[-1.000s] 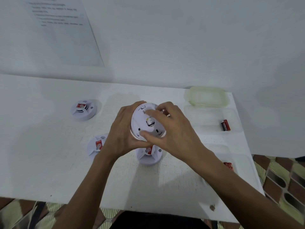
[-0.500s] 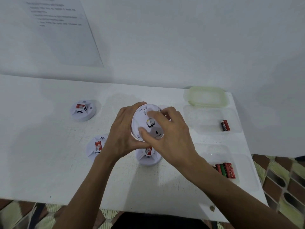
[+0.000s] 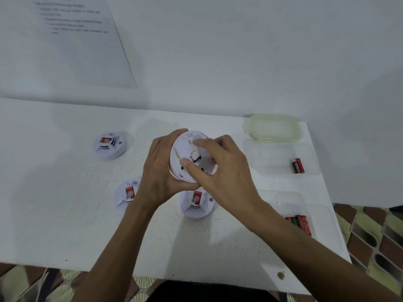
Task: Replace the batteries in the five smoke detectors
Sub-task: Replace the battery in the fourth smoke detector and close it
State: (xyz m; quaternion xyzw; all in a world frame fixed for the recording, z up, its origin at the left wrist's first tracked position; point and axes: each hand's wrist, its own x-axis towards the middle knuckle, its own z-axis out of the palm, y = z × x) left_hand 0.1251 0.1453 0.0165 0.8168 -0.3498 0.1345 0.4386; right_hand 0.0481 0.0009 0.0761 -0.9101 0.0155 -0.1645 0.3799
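My left hand (image 3: 161,171) grips a white smoke detector (image 3: 185,149) by its left rim and holds it above the table, its back side facing me. My right hand (image 3: 220,171) curls over that back, thumb and fingertips on the open part at its centre. Three more white detectors with red labels stand on the table: one at the far left (image 3: 109,146), one partly behind my left wrist (image 3: 126,195), one under my hands (image 3: 196,204). Several red and green batteries (image 3: 301,223) lie in a clear tray at the right. One red and black battery (image 3: 297,165) lies in another clear tray.
A white table (image 3: 54,214) runs against a white wall. A pale green lid (image 3: 272,129) lies at the back right corner, beside the clear trays (image 3: 272,158). A printed sheet (image 3: 82,40) hangs on the wall at the left. The table's right edge meets patterned floor tiles.
My right hand has slid a little across the detector's back, fingertips closer to its centre. The detector is tipped slightly more toward my left hand. The other detectors and batteries have not moved.
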